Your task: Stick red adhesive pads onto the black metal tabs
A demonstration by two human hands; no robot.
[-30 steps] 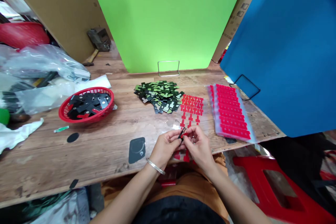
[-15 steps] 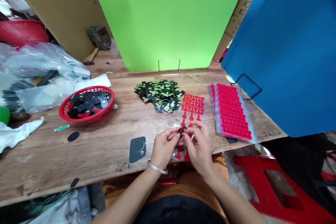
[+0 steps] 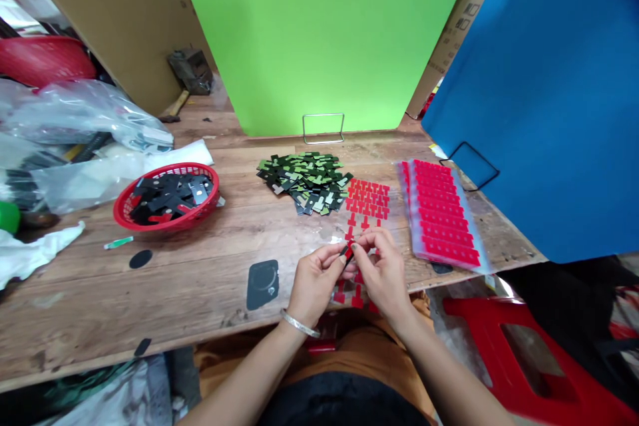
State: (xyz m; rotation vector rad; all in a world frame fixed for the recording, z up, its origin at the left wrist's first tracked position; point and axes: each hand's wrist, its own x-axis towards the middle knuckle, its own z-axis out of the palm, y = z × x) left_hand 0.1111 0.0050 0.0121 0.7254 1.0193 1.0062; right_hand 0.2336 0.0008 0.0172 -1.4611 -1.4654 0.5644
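Observation:
Between the thumb and fingers of my left hand (image 3: 318, 277) is a small black plate (image 3: 345, 255). The fingertips of my right hand (image 3: 382, 267) pinch at a red T-shaped sticker (image 3: 349, 250) lying against that plate. Both hands are closed and nearly touching, just above a sheet of red T-shaped stickers (image 3: 367, 198) whose near part they partly hide. Beyond them lies a heap of black plates (image 3: 307, 180) with T-shaped cut-outs or marks that look green or pale.
A red basket (image 3: 210, 203) of black plates stands at left. Stacked sheets of red stickers (image 3: 444, 213) lie at right. A green panel (image 3: 319, 40) and a blue panel (image 3: 539, 100) rise behind, with wire stands. A red stool (image 3: 479, 326) is below right.
The plate has turned slightly in my left hand, and the red sticker shows more clearly against it. My right fingertips have shifted a little over it.

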